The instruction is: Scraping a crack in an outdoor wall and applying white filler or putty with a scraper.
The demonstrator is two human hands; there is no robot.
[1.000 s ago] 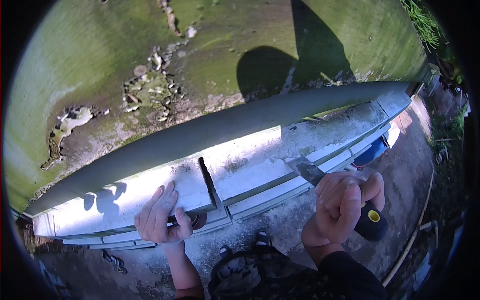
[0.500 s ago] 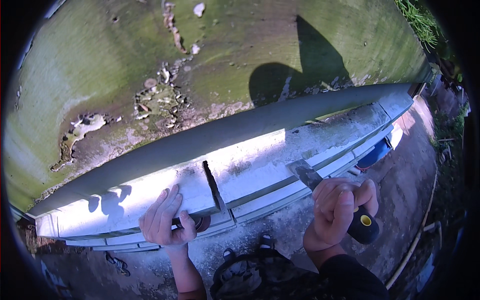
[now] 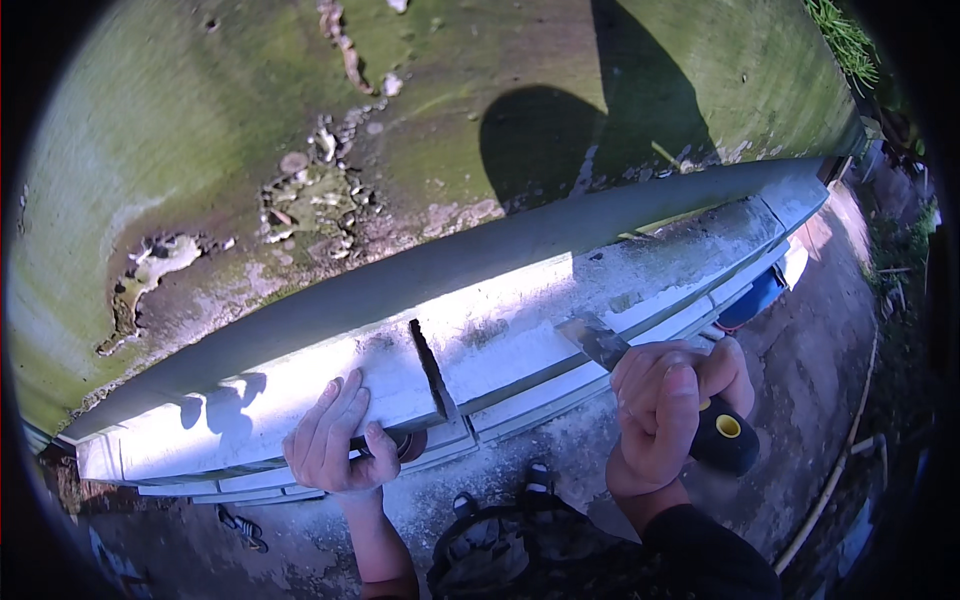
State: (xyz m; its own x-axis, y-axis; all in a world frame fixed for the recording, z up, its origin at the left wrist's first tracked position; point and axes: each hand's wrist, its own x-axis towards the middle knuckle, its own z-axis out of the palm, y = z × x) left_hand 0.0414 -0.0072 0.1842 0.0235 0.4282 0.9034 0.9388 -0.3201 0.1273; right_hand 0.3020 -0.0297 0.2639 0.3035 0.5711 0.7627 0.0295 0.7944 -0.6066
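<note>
— Scraper (image 3: 640,365): the right hand (image 3: 665,410) is clenched around its black handle, blade tip laid flat on the white ledge (image 3: 520,340), just right of the dark gap (image 3: 430,370). Why hold it that low?

— I'd judge a flat angle lets the blade slide under the loose coating rather than dig in. The yellow-capped handle end sticks out below the fist, toward the ground.

— And the left hand (image 3: 335,450)?

— Fingers are spread on top of the ledge and the thumb is hooked under its front edge, grasping the ledge itself, likely to brace. Something dark and round sits by the thumb; I can't tell what.

— Any change from a second ago?

— The blade has slid left along the ledge, nearer the gap. The left hand has stayed put. Behind, the mossy wall (image 3: 300,150) carries the person's shadow.
</note>
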